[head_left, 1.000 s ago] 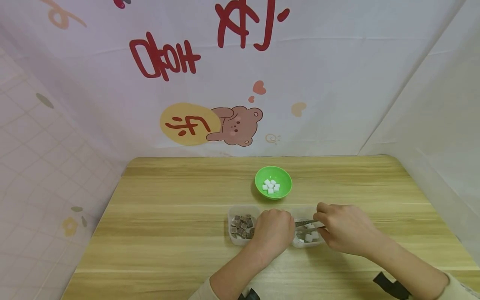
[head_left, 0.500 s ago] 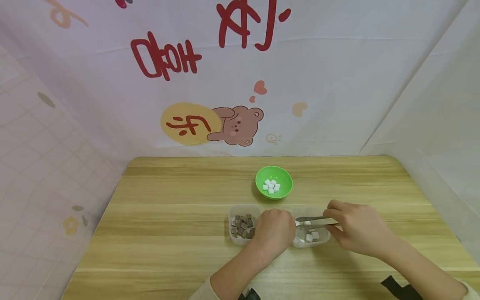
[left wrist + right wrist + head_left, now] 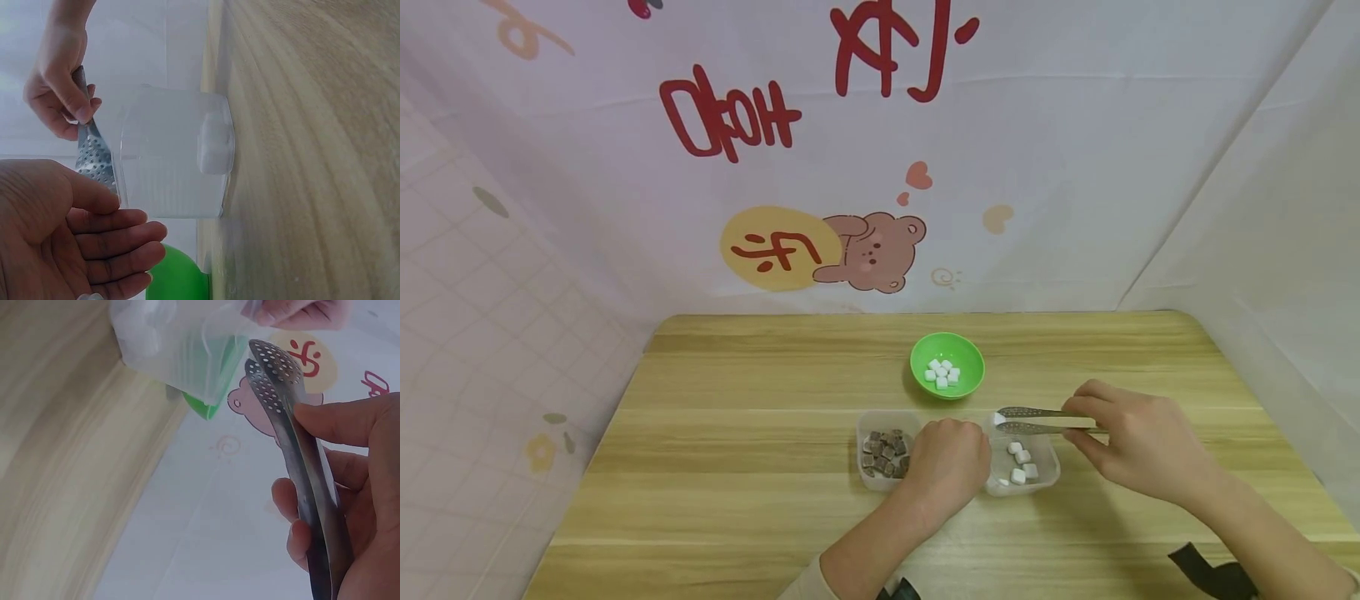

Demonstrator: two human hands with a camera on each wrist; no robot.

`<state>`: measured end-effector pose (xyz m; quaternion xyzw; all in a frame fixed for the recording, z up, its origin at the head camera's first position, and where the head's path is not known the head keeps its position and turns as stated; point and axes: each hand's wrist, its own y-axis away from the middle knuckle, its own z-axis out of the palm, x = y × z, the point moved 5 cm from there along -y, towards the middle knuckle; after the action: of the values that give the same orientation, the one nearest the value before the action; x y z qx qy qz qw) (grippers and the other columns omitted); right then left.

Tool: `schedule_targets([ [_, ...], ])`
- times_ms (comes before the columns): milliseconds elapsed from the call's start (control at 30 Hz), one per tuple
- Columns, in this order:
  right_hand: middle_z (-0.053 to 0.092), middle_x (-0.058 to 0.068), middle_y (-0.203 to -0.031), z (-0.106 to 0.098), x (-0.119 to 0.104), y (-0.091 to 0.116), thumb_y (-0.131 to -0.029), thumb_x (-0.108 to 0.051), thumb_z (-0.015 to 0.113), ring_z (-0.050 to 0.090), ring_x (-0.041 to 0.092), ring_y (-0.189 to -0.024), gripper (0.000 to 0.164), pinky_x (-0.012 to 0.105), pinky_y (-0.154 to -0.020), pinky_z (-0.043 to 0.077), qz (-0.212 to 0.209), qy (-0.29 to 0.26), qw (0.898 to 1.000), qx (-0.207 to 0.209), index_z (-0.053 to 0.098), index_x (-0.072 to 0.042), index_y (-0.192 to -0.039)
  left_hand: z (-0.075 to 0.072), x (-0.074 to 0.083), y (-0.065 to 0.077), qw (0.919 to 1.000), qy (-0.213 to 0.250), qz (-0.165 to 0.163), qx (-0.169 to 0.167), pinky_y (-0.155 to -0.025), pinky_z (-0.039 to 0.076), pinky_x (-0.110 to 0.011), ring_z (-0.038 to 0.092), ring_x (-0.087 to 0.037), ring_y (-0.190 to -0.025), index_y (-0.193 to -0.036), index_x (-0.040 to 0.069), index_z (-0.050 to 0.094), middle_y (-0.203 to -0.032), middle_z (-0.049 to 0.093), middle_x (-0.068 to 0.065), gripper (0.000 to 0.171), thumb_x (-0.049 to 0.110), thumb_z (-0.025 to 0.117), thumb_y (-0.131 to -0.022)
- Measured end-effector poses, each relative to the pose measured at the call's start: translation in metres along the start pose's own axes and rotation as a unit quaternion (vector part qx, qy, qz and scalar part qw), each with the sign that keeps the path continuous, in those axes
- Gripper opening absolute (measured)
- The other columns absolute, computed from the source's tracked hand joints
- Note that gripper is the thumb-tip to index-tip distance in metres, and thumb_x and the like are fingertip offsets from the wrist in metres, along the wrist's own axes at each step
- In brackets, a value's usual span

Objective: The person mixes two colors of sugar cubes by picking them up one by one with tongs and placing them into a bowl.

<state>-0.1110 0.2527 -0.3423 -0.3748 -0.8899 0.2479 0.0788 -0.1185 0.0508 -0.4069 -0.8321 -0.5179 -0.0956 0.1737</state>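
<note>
My right hand (image 3: 1138, 437) holds metal tongs (image 3: 1037, 412) with perforated tips. A small white cube (image 3: 998, 419) sits at the tips, above the back left of a clear plastic container (image 3: 1033, 487). Thumb and index finger of my left hand (image 3: 951, 458) pinch this container's rim, as the left wrist view shows. Several white cubes (image 3: 1018, 476) lie inside it. In the right wrist view the tongs (image 3: 309, 469) run between thumb and fingers, and the two arms are close together. Behind the containers stands a green bowl (image 3: 973, 379) with several white cubes (image 3: 942, 372) in it.
Left of my left hand, a second clear container (image 3: 859, 433) holds several brown cubes (image 3: 883, 454); my hand hides its right side. All of this stands on a wooden table (image 3: 737, 467). A printed white cloth (image 3: 1060, 167) hangs behind the table's back edge.
My right hand has moved right and slightly back, lifting the tongs out of the right container with a white cube at the tips. The left hand has stayed in place.
</note>
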Motion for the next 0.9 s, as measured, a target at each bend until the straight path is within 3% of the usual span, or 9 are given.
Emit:
schedule_targets([
  [100, 0.070, -0.008, -0.093, 0.000, 0.003, -0.005, -0.089, -0.032, 0.070, 0.064, 0.005, -0.061, 0.018, 0.017, -0.044, 0.039, 0.013, 0.002, 1.000, 0.001, 0.076, -0.016, -0.093, 0.000, 0.000, 0.000, 1.0000, 0.003, -0.001, -0.001, -0.041, 0.035, -0.028, 0.048, -0.014, -0.046, -0.053, 0.016, 0.051, -0.052, 0.050, 0.003, 0.045, 0.012, 0.065, -0.095],
  [267, 0.071, -0.008, -0.094, 0.003, 0.006, -0.016, -0.075, -0.021, 0.082, 0.062, 0.005, -0.063, 0.021, 0.020, -0.045, 0.039, 0.036, 0.002, 0.999, 0.014, 0.077, -0.016, -0.095, 0.000, -0.001, 0.000, 1.0000, 0.003, 0.001, -0.003, -0.042, 0.035, -0.028, 0.048, -0.014, -0.046, -0.053, 0.016, 0.053, -0.052, 0.051, 0.003, 0.043, 0.012, 0.065, -0.095],
  [600, 0.071, -0.002, -0.092, 0.027, 0.015, -0.038, -0.075, -0.017, 0.086, 0.058, 0.007, -0.062, 0.022, 0.025, -0.048, 0.041, 0.076, -0.018, 0.996, 0.036, 0.077, -0.013, -0.094, -0.001, 0.000, -0.001, 0.9999, -0.009, 0.010, 0.001, -0.043, 0.038, -0.028, 0.054, -0.015, -0.049, -0.055, 0.015, 0.056, -0.054, 0.054, 0.003, 0.043, 0.016, 0.065, -0.097],
  [900, 0.071, -0.002, -0.091, 0.047, 0.021, -0.039, -0.073, -0.017, 0.088, 0.059, 0.010, -0.061, 0.023, 0.025, -0.050, 0.042, 0.082, -0.026, 0.996, 0.022, 0.078, -0.011, -0.093, -0.001, 0.001, -0.001, 0.9996, -0.020, 0.020, 0.005, -0.044, 0.038, -0.028, 0.055, -0.015, -0.049, -0.056, 0.016, 0.058, -0.054, 0.056, 0.003, 0.041, 0.017, 0.066, -0.097],
])
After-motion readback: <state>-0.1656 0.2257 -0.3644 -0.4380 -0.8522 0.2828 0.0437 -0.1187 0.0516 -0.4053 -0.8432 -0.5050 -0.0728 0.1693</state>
